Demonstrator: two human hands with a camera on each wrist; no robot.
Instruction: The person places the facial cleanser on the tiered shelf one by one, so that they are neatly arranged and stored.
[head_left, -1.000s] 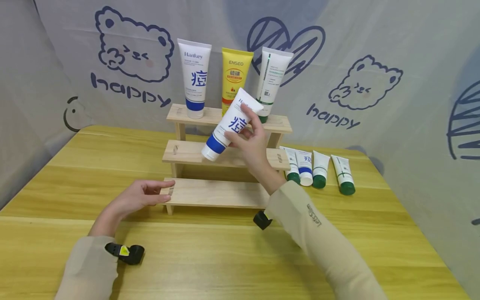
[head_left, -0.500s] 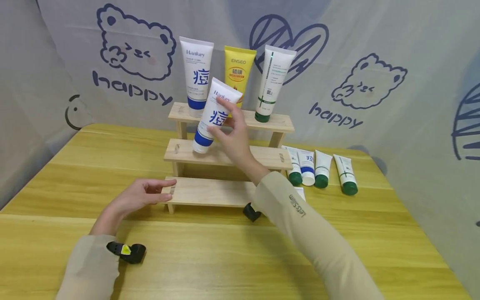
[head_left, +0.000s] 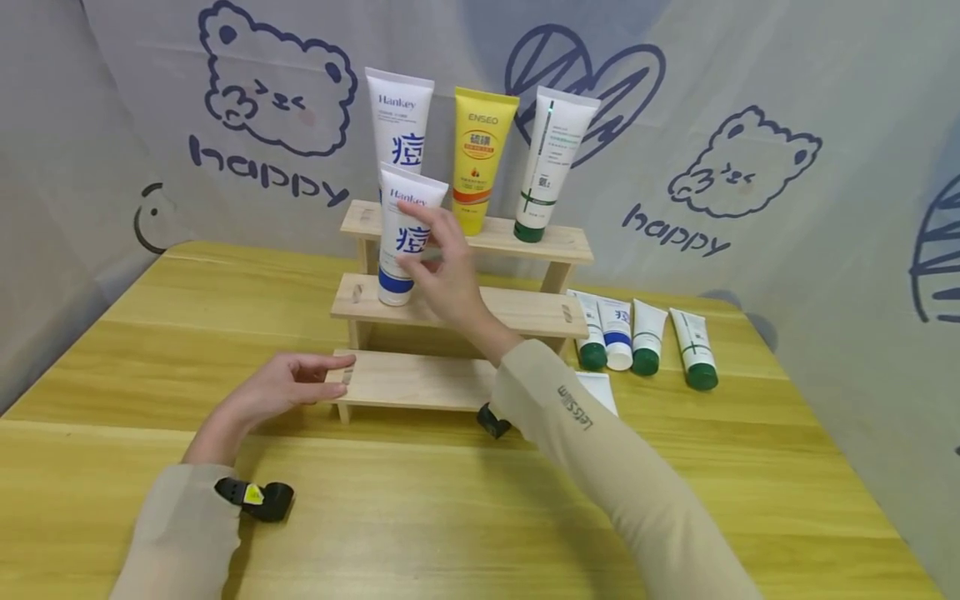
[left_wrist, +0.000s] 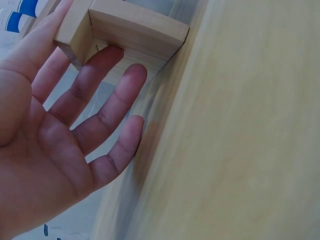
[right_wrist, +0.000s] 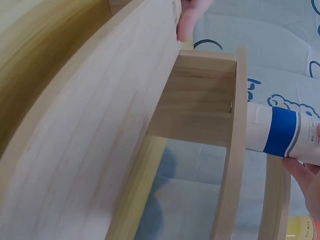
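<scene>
My right hand pinches a white Hankey squeeze tube with a blue band between thumb and fingers. The tube stands nearly upright, cap down, at the left part of the middle shelf of a three-tier wooden display stand. In the right wrist view its cap end meets the shelf edge. My left hand holds the left end of the lowest shelf between thumb and index finger. The left wrist view has the other fingers spread loosely beside the shelf's leg.
Along the top shelf stand a larger Hankey tube, a yellow ENSEO tube and a white tube with a green cap. Several tubes lie on the table right of the stand; another is partly behind the right sleeve.
My right hand has moved left with the tube, which has gone from tilted to nearly upright and come down to the middle shelf. The left hand stays at the lowest shelf's end.
</scene>
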